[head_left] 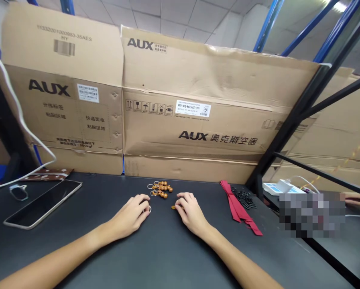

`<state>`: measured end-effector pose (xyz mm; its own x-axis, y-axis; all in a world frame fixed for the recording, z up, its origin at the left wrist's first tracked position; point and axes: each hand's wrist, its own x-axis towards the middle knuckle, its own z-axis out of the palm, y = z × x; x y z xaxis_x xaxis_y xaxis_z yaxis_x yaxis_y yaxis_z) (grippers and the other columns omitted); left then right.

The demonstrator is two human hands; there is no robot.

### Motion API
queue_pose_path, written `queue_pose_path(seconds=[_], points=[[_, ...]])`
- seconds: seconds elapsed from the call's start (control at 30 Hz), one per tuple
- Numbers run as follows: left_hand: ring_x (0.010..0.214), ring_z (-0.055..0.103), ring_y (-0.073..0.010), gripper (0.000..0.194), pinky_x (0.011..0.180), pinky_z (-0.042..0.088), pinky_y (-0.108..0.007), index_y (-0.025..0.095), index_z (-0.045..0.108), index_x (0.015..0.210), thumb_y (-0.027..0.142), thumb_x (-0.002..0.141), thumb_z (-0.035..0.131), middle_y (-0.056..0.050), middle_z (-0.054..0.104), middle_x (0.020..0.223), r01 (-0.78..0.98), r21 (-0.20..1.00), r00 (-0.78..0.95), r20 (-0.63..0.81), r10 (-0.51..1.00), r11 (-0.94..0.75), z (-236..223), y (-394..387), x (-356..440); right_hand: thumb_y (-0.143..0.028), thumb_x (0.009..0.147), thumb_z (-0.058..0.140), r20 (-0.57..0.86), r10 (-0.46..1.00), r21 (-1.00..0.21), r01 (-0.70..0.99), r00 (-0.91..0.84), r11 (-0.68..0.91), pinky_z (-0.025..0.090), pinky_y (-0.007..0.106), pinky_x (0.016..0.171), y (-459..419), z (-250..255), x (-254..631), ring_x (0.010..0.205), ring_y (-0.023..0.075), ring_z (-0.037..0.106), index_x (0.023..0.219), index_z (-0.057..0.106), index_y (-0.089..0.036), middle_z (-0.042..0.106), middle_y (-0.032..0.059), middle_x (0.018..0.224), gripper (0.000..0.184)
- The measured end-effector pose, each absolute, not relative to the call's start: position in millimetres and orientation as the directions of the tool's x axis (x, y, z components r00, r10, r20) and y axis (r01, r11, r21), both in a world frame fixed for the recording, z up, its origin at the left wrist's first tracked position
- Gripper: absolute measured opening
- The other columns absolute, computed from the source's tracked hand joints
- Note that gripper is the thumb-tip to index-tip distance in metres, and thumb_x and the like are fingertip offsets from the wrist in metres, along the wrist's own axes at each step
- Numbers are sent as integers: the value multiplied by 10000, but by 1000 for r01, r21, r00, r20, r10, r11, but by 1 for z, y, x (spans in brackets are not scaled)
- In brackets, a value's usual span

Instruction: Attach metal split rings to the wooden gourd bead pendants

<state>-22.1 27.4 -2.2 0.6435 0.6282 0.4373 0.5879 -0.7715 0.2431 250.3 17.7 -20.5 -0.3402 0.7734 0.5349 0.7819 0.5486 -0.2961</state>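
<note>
My left hand (135, 213) rests low over the table with its fingers curled, and the edge of a silvery key ring (150, 208) shows at the tips of its thumb and fingers. Across a small gap, my right hand (190, 212) is closed in a pinch. A small orange-brown piece (173, 207) pokes out from its fingertips; most of it is hidden. Just beyond both hands lies a small group of key chains (161, 188), with brown gourd-shaped pendants, orange-brown cords and metal rings.
Red ribbon strips (238, 206) and a pile of black rings or loops (244, 198) lie to the right. On the left are a phone (44, 204) and a small clear packet (18, 192). Cardboard (192, 100) walls the back. Another person's hand (358, 199) shows far right.
</note>
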Motion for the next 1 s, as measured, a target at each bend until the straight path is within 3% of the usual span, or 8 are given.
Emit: queue_pose_path(seconds=[0.1, 0.2, 0.27, 0.4, 0.53, 0.9, 1.0], points=[[1091, 580, -245, 177, 901, 490, -402, 192, 608, 998, 260, 971, 446, -98, 586, 1216, 653, 243, 589, 432, 683, -717, -4, 41, -27, -184, 946, 496, 548, 772, -290, 792, -322, 537, 482, 445, 902, 21, -20, 255, 1090, 262, 529, 935, 616, -192, 596, 113, 1140, 120], [1283, 481, -277, 373, 1042, 408, -455, 193, 512, 1320, 322, 971, 478, -117, 513, 1404, 667, 216, 607, 397, 689, -713, -6, 49, -26, -217, 936, 534, 546, 758, -283, 773, -356, 567, 469, 454, 923, 17, -17, 250, 1124, 267, 519, 995, 614, -193, 587, 118, 1183, 102], [1354, 412, -298, 479, 1095, 347, -491, 195, 432, 1423, 381, 982, 463, -117, 469, 1466, 668, 187, 641, 346, 685, -720, -7, 52, -25, -231, 921, 565, 537, 740, -272, 747, -406, 607, 461, 456, 942, 12, -14, 243, 1162, 270, 504, 1016, 614, -200, 577, 119, 1213, 112], [1379, 380, -318, 472, 1124, 287, -540, 228, 463, 1416, 446, 1000, 416, -83, 501, 1452, 661, 148, 688, 272, 673, -736, -5, 49, -23, -233, 901, 588, 534, 705, -249, 710, -467, 659, 447, 464, 974, 4, -12, 232, 1214, 275, 481, 1039, 614, -207, 569, 119, 1247, 143], [1346, 431, -274, 398, 1161, 243, -509, 233, 516, 1351, 400, 996, 448, -69, 555, 1398, 567, 147, 753, 307, 583, -810, 1, 33, -20, -221, 904, 575, 549, 710, -250, 724, -441, 643, 440, 478, 992, 2, -11, 232, 1230, 281, 468, 1095, 605, -213, 573, 118, 1256, 194], [1260, 485, -315, 470, 1112, 326, -521, 216, 517, 1355, 451, 948, 524, -108, 566, 1319, 552, 160, 739, 362, 569, -819, -1, 24, -9, -313, 912, 555, 446, 800, -201, 827, -400, 526, 364, 568, 1081, 12, -15, 230, 1370, 342, 353, 1384, 482, -207, 464, 133, 1454, 489], [1243, 492, -318, 446, 1109, 326, -526, 205, 539, 1324, 437, 943, 536, -111, 570, 1306, 556, 160, 734, 366, 573, -815, -2, 24, -9, -279, 934, 513, 412, 804, -202, 818, -428, 539, 300, 578, 1127, 11, -12, 229, 1382, 323, 354, 1380, 497, -210, 518, 100, 1422, 452]])
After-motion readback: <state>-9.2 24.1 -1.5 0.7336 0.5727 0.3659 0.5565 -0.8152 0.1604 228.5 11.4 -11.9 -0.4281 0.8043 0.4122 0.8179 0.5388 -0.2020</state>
